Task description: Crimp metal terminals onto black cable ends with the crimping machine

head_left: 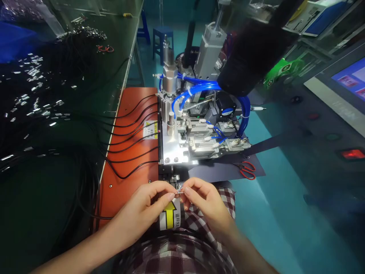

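Two bare hands meet at the front of the machine; the thumb and forefinger of the left hand [154, 198] are pinched on the left end of a small metal part [179, 191], and those of the right hand [205, 198] are closed on its right end; the part bridges the narrow gap between the fingertips, its long axis running roughly left to right; which end is its front is too small to tell.

Below the fingertips lies a white label [170, 217] whose yellow arrow points away from the person; just beyond them stands the front edge of the bench machine [182, 150], with metal cylinders and blue air tubes [199, 88] above its plate; to the left, an orange-red panel [128, 160] carries several black cables [134, 147] running to the machine's left edge.

Red-handled snips [247, 170] lie near the right front corner of a dark base sheet [222, 172]; past that corner the teal floor [265, 205] gives the right hand open room, while the machine limits room ahead; farther left, a dark green tabletop [119, 23] holds a tangle of cables with shiny ends.
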Demonstrator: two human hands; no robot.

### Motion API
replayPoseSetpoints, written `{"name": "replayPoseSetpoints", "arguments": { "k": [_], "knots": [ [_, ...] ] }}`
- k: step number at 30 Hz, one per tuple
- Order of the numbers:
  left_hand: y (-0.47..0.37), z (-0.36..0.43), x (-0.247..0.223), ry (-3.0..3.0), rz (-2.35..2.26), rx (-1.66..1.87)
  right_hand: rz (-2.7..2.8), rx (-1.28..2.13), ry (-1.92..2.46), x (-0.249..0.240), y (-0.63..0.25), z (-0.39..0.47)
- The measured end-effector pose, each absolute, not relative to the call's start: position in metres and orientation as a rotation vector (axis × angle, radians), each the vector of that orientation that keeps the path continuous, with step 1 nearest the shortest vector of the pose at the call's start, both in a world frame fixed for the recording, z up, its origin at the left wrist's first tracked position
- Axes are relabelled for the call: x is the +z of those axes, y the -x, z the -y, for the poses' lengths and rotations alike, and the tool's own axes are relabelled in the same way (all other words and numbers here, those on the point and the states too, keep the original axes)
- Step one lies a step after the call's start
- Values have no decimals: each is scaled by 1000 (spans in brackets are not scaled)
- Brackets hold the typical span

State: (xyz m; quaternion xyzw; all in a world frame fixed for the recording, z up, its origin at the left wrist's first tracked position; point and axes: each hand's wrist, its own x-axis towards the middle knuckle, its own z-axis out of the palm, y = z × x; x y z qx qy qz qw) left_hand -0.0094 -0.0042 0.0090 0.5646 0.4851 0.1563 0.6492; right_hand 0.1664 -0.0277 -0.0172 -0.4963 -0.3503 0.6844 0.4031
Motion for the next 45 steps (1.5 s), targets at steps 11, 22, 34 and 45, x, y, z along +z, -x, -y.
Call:
{"name": "replayPoseSetpoints", "arguments": {
  "k": [11, 22, 34, 45],
  "knots": [
    [5, 8, 6, -994, -1107, 446, 783, 1758, 1154, -23, -166, 40],
    [6, 8, 6, -999, -1105, 397, 858, 1752, 1156, -24, -163, 39],
    [13, 15, -6, -1484, -1271, 534, 1390, 1080, 1452, -6, -159, 56],
    [12, 15, -8, -1603, -1295, 573, 1438, 1008, 1431, -23, -156, 74]
  ]
}}
